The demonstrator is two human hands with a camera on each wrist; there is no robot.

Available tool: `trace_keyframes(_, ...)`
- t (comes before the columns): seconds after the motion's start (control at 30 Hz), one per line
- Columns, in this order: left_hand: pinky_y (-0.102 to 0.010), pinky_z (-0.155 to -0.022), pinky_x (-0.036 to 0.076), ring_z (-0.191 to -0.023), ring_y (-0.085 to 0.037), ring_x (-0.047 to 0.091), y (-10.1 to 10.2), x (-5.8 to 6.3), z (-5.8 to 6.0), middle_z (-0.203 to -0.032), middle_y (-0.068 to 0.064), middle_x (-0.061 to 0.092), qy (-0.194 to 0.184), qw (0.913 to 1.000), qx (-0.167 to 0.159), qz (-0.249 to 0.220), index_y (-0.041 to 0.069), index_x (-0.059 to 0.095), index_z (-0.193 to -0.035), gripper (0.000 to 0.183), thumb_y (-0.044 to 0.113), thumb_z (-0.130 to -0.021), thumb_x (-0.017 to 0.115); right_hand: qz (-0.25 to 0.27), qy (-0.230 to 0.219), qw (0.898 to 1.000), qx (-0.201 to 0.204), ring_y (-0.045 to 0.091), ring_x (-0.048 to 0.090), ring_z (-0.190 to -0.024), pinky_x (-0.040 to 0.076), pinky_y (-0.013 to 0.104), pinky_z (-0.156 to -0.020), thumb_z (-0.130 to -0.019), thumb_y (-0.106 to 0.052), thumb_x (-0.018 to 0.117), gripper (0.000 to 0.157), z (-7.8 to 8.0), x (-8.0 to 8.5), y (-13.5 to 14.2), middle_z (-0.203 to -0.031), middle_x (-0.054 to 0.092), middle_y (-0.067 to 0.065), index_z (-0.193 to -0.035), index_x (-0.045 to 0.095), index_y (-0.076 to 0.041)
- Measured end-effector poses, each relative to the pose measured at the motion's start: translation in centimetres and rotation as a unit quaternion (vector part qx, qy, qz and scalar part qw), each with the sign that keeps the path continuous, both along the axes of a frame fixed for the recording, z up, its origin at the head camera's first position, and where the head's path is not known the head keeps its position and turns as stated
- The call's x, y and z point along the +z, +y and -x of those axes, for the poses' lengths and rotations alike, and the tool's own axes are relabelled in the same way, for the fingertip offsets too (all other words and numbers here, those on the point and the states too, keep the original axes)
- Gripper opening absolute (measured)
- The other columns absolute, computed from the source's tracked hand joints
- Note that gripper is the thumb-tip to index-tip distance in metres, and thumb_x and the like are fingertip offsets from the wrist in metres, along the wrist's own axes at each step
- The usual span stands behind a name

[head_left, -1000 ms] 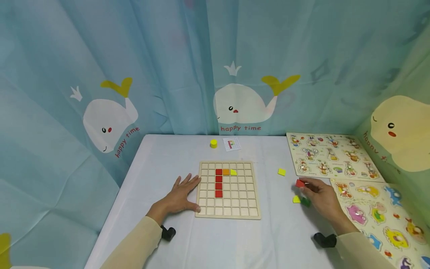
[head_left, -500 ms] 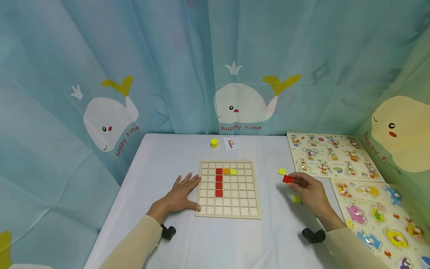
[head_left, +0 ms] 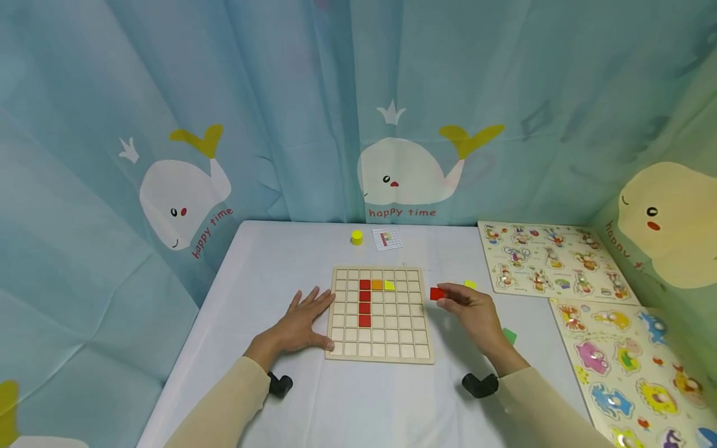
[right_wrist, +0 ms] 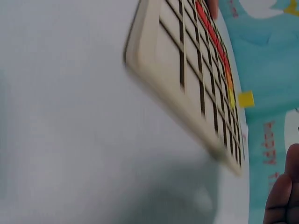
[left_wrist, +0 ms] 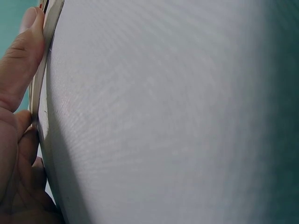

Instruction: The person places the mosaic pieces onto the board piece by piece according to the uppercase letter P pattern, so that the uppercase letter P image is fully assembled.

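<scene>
A wooden grid board [head_left: 398, 323] lies mid-table; a column of red square tiles [head_left: 365, 308], an orange tile [head_left: 377, 285] and a yellow tile [head_left: 389, 285] sit in its cells. With fingers spread, my left hand [head_left: 297, 326] rests at the board's left edge, its thumb on the lower left corner; the left wrist view shows that thumb [left_wrist: 23, 56] against the rim. My right hand [head_left: 473, 311] pinches a red square tile [head_left: 436, 294] just right of the board. In the right wrist view only part of the right hand [right_wrist: 285, 196] shows, and its tile is out of sight.
A yellow cylinder [head_left: 356, 238] and a small pattern card [head_left: 387, 239] are at the back. Right of the board lie a yellow tile [head_left: 470, 284] and a green tile [head_left: 509, 336], partly hidden. Two picture puzzle boards [head_left: 551, 258] [head_left: 627, 367] cover the right side.
My right hand has carried the red tile leftward, from beside the loose tiles to near the board's right edge. The left hand has stayed in place.
</scene>
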State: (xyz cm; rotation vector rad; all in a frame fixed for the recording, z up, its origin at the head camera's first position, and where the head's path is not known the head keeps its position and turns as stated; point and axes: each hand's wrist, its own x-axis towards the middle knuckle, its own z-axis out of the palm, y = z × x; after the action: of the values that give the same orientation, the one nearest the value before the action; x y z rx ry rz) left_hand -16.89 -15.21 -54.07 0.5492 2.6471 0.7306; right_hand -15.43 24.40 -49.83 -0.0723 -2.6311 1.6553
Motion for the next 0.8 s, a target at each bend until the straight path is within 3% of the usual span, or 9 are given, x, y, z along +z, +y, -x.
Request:
trace_keyframes(0.37, -0.049, -0.134, -0.01, -0.166, -0.022, 0.003, 0.0, 0.2, 0.0, -0.176, 0.003, 0.022, -0.002, 1.0, -0.004, 0.001, 0.02, 0.028, -0.169, 0.118, 0.055, -0.075, 0.09, 0.052, -0.023, 0.998, 0.032, 0.016, 0.066, -0.097, 0.058, 0.014, -0.079, -0.094, 0.002, 0.075, 0.035, -0.3, -1.0, -4.7, -0.115, 0.074, 0.017, -0.128, 0.073, -0.003)
trace_keyframes(0.63, -0.05, -0.134, -0.01, -0.166, -0.023, 0.004, 0.0, 0.4, 0.0, -0.176, 0.003, 0.021, -0.004, 1.0, -0.005, 0.001, 0.02, 0.027, -0.169, 0.118, 0.055, -0.076, 0.09, 0.088, -0.033, 0.993, 0.068, 0.016, 0.068, -0.095, 0.059, 0.015, -0.076, -0.093, 0.004, 0.075, 0.03, -1.0, -1.4, -7.9, -0.112, 0.075, 0.019, -0.122, 0.074, 0.0)
trace_keyframes(0.8, -0.052, -0.134, -0.009, -0.166, -0.026, 0.005, 0.0, 0.4, -0.1, -0.176, 0.0, 0.022, -0.001, 1.0, -0.008, -0.003, 0.017, 0.028, -0.169, 0.118, 0.054, -0.076, 0.09, 0.077, -0.036, 0.993, 0.077, 0.016, 0.069, -0.091, 0.058, 0.015, -0.074, -0.091, 0.007, 0.074, 0.027, -1.6, -1.8, -9.2, -0.105, 0.076, 0.016, -0.117, 0.075, 0.0)
